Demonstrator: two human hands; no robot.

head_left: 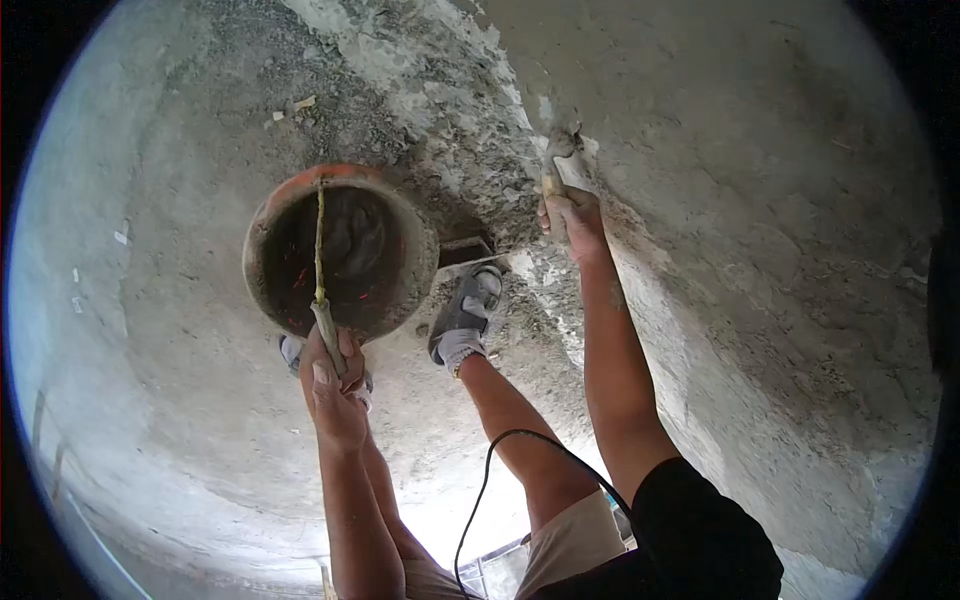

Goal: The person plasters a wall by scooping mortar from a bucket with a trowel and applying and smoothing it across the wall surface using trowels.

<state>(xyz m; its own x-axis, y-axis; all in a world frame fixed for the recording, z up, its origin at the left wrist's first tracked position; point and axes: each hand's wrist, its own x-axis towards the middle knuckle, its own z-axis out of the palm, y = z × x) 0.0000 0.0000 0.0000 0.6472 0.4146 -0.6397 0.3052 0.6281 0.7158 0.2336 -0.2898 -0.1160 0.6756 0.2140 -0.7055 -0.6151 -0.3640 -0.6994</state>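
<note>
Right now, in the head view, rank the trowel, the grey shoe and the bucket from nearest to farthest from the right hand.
1. Trowel: gripped in the right hand, against the wall.
2. Grey shoe: on the floor, below and left of that hand.
3. Bucket: farthest left, hanging from the left hand by its handle.

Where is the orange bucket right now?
In the head view, the orange bucket hangs left of centre from the left hand, above the floor, beside the grey shoe.
</note>
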